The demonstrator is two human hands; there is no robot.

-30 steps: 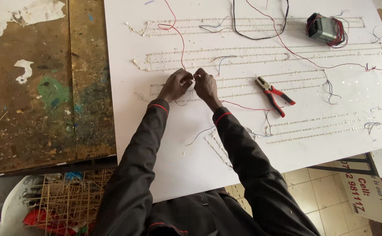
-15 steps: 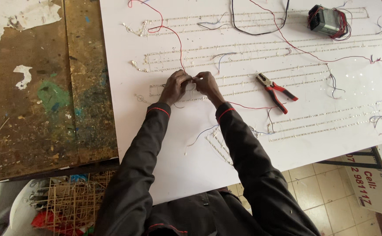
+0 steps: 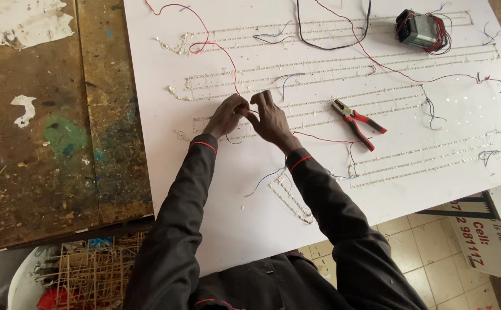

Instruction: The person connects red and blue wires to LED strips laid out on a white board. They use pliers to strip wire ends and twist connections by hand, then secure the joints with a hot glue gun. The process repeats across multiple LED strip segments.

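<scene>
Both hands meet near the middle of the white board (image 3: 451, 138), toward its left half. Left hand (image 3: 225, 116) has fingers pressed together, pinching the red wire (image 3: 221, 51) where it comes down to a light strip row (image 3: 319, 117). Right hand (image 3: 272, 119) sits just beside it, fingertips touching the same spot; thumb and forefinger look closed on the wire end, but what exactly is pinched is too small to tell.

The red wire loops up from the hands toward the board's top edge, left of centre.

Red-handled pliers (image 3: 356, 122) lie on the board right of the hands, near but not touching, jaws pointing up-left. A small grey box wound with red wire (image 3: 419, 28) sits near the board's top right corner. A black cable (image 3: 330, 43) hangs in a loop at the top edge. Thin blue and white wire offcuts lie between the strip rows.

The board rests on a worn, paint-stained wooden desk (image 3: 55, 143), which shows bare along the left.
</scene>
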